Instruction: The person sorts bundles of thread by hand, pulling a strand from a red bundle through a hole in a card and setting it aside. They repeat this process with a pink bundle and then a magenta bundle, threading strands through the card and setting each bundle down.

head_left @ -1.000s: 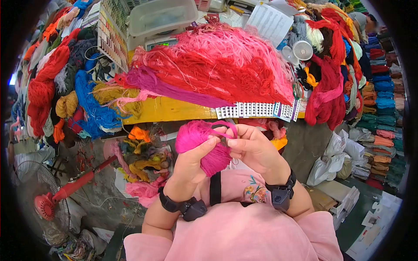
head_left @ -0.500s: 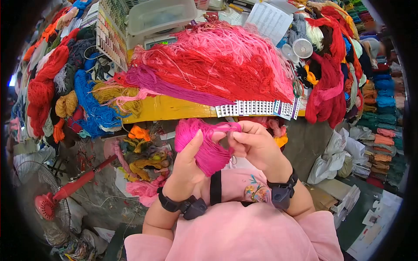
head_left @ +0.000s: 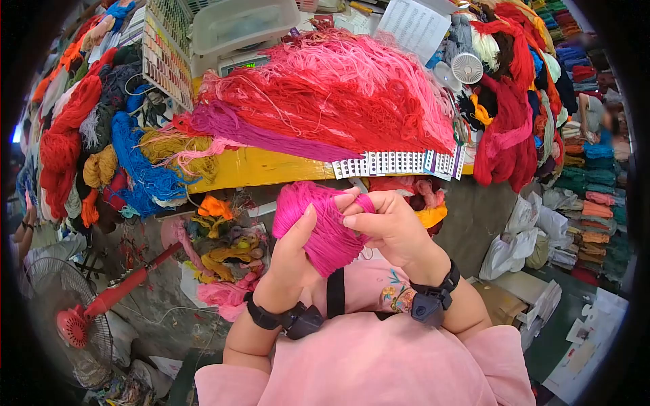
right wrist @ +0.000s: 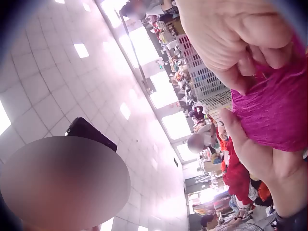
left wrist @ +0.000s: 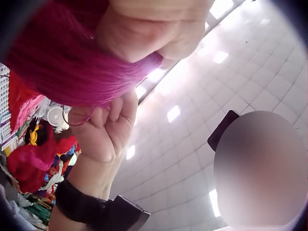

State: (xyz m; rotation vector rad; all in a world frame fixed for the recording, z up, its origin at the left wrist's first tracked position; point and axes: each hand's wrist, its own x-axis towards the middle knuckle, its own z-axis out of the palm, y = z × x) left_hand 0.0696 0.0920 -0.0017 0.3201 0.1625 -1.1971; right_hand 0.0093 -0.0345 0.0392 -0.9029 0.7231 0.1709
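Between both hands, in front of the chest, is a bundled skein of magenta yarn [head_left: 335, 247]. My left hand [head_left: 291, 250] grips it from the left, thumb lying up along its near side. My right hand [head_left: 396, 227] pinches a small strand loop at the skein's upper right, thumb against the forefinger. In the left wrist view, the yarn [left wrist: 72, 72] spans between the hands and a thin strand curves by the right hand [left wrist: 103, 127]. The right wrist view shows the left thumb [right wrist: 240, 139] along the bundle [right wrist: 274, 106].
Red and pink yarn [head_left: 325, 101] is heaped on the yellow table [head_left: 264, 169], with a row of sample cards [head_left: 393, 164] at its edge. Hanks [head_left: 128, 155] hang on both sides. A red standing fan [head_left: 74, 325] is at lower left; white bags [head_left: 511, 240] lie right.
The right hand drew a loop of magenta strand rightward, then came back close against the skein, where the loop is smaller. The left hand keeps its grip.
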